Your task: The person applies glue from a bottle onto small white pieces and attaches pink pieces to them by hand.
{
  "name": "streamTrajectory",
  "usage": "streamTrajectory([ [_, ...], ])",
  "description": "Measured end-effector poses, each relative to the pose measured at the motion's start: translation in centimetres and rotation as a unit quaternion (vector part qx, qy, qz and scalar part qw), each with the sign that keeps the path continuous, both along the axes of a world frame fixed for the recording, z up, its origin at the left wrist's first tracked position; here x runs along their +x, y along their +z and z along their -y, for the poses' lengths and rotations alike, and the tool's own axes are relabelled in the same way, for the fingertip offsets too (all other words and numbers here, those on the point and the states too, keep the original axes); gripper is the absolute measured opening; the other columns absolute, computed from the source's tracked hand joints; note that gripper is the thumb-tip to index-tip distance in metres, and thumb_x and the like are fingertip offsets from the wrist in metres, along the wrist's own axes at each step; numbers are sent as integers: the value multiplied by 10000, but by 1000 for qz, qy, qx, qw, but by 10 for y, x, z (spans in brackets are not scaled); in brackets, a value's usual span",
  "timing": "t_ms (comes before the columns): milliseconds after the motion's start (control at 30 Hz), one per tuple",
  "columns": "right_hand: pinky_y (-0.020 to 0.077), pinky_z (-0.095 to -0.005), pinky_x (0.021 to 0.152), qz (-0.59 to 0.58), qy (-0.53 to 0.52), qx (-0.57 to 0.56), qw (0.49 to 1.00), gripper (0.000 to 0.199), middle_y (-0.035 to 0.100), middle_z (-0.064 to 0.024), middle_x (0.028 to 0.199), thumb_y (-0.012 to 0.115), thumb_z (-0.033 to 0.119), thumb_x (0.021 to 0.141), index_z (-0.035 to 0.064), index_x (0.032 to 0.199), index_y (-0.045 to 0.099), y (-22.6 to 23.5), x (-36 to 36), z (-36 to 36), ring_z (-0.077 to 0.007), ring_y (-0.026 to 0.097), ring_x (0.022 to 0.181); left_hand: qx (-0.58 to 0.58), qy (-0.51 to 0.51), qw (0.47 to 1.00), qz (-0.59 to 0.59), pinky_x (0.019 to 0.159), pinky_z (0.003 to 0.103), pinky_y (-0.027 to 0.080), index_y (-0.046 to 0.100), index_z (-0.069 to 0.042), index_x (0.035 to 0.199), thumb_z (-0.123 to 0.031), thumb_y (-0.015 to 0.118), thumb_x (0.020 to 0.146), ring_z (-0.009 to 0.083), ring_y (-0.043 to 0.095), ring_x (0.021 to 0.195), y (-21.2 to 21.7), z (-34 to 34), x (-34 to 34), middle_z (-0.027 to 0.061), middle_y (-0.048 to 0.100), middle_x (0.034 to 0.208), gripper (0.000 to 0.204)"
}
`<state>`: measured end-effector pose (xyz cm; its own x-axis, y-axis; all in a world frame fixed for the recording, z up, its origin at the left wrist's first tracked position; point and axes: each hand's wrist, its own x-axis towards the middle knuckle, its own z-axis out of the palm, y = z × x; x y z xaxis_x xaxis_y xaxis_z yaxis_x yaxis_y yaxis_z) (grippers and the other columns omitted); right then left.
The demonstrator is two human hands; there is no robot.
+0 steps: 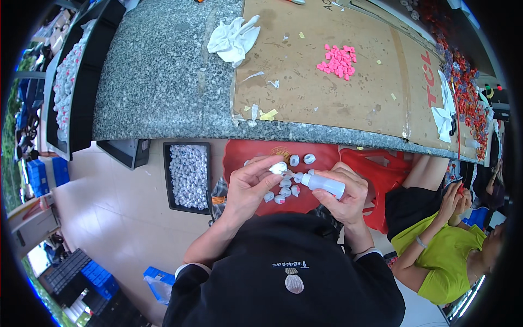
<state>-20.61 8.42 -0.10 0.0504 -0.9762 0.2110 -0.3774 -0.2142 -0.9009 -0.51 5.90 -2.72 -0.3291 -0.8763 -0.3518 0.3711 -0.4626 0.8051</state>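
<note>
Left hand (pixel 245 191) pinches a white ball (pixel 278 168) as right hand (pixel 351 193) aims a squeeze bottle (pixel 327 186) at it

Nearest is the person's own black shirt (pixel 283 261), with a pale oval motif on the front. Ahead of it, both hands are raised over a red plastic tray (pixel 236 158). The fingers of the left hand grasp the small white ball between thumb and forefinger. The fingers of the right hand wrap round the translucent bottle, which lies nearly level, its narrow nozzle pointing left. The tip sits just beside the ball; whether the two touch cannot be told. Below them, on the tray, more whitish balls (pixel 280 199) lie loosely scattered, some with a pink spot.

Left of the red tray, a black crate (pixel 168 191) on the floor (pixel 131 191) is filled with similar balls. To the right are a red plastic stool (pixel 376 199) and a seated co-worker in a yellow-green top (pixel 436 267), whose hands are close together around something small and red.

Beyond the tray runs a speckled granite counter (pixel 158 71). A black bin (pixel 81 103) of whitish balls is at its left end. On its right part lies a flattened cardboard sheet (pixel 294 76), bearing a crumpled white cloth (pixel 234 42) at the left edge and, farther right, a cluster of bright pink pieces (pixel 339 61).
</note>
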Motion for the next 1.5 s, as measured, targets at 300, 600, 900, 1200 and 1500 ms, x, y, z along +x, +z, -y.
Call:
streamTrajectory([
  [300,410,-278,517,7,-22,8,1000,292,652,-107,741,755,45,611,-35,876,661,-3,-1,0,-178,519,570,2,10,1000,11,726,196,474,575,18,1123,74,611,792,109,583,910,-2,1,2,56,554,1082,338],
  [600,444,-255,640,95,-116,-6,989,357,629,-74,875,715,14,671,-21,1007,602,4,0,37,-149,576,712,9,20,1000,22,748,229,496,543,28,1142,69,609,796,131,604,894,-5,0,1,101,625,997,354],
  [900,444,-328,786,7,-132,-53,990,273,615,-97,935,683,72,732,27,987,595,-7,14,112,-243,584,848,17,-8,999,41,761,269,502,536,7,1092,14,606,822,176,619,872,-7,-1,0,93,614,968,279],
  [1200,458,-285,685,-199,-230,-64,950,165,624,-81,836,669,59,747,16,904,650,-3,-42,119,-202,579,820,22,-16,999,31,743,277,509,537,11,1099,6,598,830,181,622,856,-6,6,-5,99,611,974,276],
  [1500,415,-334,638,-201,-188,-128,953,92,598,-52,740,699,75,693,44,772,665,11,-24,92,-225,538,711,-13,36,999,15,824,293,510,503,8,1079,104,603,776,167,606,906,2,11,-14,109,602,998,334],
])
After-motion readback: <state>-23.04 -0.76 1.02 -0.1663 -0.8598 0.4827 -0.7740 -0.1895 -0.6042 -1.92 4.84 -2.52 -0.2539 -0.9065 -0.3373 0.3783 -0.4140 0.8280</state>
